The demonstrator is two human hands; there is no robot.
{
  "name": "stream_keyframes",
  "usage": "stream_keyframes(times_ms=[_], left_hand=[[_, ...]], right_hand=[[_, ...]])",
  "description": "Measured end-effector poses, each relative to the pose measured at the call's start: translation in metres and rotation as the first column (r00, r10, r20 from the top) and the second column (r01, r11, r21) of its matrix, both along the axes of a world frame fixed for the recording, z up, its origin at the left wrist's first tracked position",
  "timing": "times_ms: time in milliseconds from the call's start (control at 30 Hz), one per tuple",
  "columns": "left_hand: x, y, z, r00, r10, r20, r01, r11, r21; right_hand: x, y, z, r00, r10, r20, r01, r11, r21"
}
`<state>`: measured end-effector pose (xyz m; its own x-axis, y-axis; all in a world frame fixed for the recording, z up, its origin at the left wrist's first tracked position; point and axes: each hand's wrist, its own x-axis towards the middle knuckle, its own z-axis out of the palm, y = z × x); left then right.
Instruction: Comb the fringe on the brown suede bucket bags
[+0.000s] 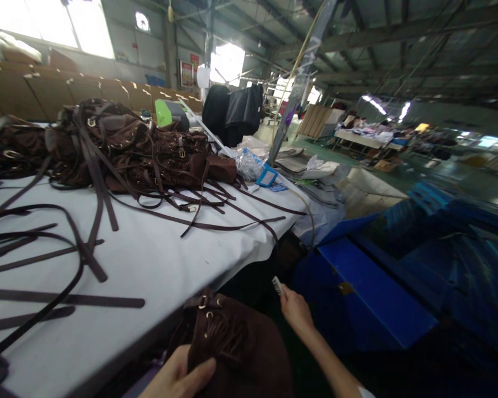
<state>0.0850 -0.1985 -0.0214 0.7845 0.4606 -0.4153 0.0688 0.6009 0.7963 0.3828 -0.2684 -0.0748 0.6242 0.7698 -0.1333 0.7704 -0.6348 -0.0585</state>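
Observation:
My left hand (181, 373) grips the edge of a dark brown bag (257, 342) with its thumb on top. The bag has gold-coloured eyelets, a small buckle and gathered fringe-like cords on its front. It hangs beside the near edge of the white table (157, 276), its lower part cut off by the frame. To the right of the bag, my right hand (296, 309) is closed around a small white brush (277, 285); only its bristled end shows beyond the fingers. The brush is apart from the bag.
Brown bags (128, 149) lie piled along the back of the table, with long dark straps (83, 301) trailing over the cloth. A blue bin (369, 287) stands at the right. A slanted metal post (299, 83) rises behind the table's corner, near plastic wrapping (251, 160).

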Motion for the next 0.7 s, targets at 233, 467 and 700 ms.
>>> stream_keyframes(times_ms=[233,467,700], left_hand=[[0.030,0.000,-0.030,0.995,0.083,-0.046,-0.095,0.909,-0.405],[0.036,-0.025,-0.041,0.997,-0.030,-0.070,0.024,0.996,-0.082],[0.016,-0.019,-0.033,0.977,0.068,-0.203,-0.058,0.997,0.055]], right_hand=[[-0.050,-0.058,0.028,0.903,0.425,0.068,-0.419,0.830,0.368],[-0.096,-0.039,-0.022,0.765,0.568,0.304,-0.596,0.803,-0.001],[0.014,-0.012,0.002,0.932,0.208,0.295,-0.146,0.964,-0.221]])
